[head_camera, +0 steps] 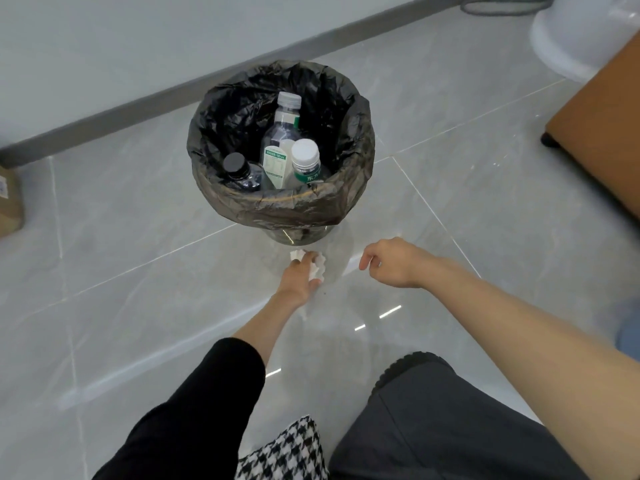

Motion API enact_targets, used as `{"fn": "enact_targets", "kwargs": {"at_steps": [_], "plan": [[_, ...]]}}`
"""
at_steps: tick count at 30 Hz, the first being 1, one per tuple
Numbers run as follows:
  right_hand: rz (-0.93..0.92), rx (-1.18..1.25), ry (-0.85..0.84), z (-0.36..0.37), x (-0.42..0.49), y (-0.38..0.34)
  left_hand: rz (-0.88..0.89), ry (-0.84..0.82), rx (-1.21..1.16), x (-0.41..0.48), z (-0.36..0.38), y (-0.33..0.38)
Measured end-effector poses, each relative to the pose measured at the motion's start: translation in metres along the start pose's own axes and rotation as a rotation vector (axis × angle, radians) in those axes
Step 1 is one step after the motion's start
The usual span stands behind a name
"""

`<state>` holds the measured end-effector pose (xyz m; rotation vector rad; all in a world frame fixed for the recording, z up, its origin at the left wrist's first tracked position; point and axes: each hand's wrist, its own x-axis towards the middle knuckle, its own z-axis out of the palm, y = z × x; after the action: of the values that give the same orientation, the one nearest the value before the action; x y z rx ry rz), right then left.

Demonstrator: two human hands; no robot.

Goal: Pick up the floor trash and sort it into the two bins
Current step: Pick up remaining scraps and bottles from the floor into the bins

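Observation:
A round bin (277, 202) lined with a black bag stands on the grey tiled floor, with several plastic bottles (282, 140) inside it. Just in front of its base lies crumpled white tissue (320, 268). My left hand (299, 277) reaches down onto that tissue, fingers curled around it. To the right, my right hand (391, 263) hovers above the floor with loosely curled fingers and holds nothing.
A white bin (585, 39) shows partly at the top right, beside a brown wooden piece of furniture (602, 133). A cardboard box (8, 206) sits at the left edge. A grey skirting runs along the wall behind. My knee and shoe (408, 368) are below.

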<state>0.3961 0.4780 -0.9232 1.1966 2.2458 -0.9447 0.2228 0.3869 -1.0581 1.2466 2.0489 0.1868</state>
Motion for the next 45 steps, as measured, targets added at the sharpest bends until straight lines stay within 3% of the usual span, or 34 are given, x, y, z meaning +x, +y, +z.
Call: {"fn": "enact_targets", "kwargs": {"at_steps": [7, 12, 18, 26, 32, 35, 39, 45], "plan": [[0.05, -0.027, -0.001, -0.012, -0.005, 0.024, -0.071, 0.006, -0.042, 0.0, 0.009, 0.014], [0.074, -0.135, -0.03, -0.052, -0.027, 0.047, 0.106, -0.039, -0.112, -0.009, 0.001, 0.067], [0.19, -0.22, 0.056, -0.113, -0.094, 0.104, 0.393, -0.027, -0.187, -0.019, -0.023, 0.209], [0.409, -0.023, 0.355, -0.147, -0.242, 0.215, 0.77, -0.053, -0.162, -0.05, -0.026, 0.411], [0.671, 0.157, 0.63, -0.107, -0.351, 0.291, 1.076, -0.191, -0.093, -0.109, 0.032, 0.541], [0.844, 0.215, 0.881, -0.068, -0.382, 0.319, 1.158, -0.293, -0.098, -0.142, 0.074, 0.583], [1.067, 0.373, 1.176, -0.011, -0.404, 0.346, 1.225, -0.307, -0.077, -0.169, 0.137, 0.611], [1.229, 0.65, 1.18, 0.08, -0.393, 0.363, 1.26, -0.201, 0.286, -0.149, 0.219, 0.585]]}}
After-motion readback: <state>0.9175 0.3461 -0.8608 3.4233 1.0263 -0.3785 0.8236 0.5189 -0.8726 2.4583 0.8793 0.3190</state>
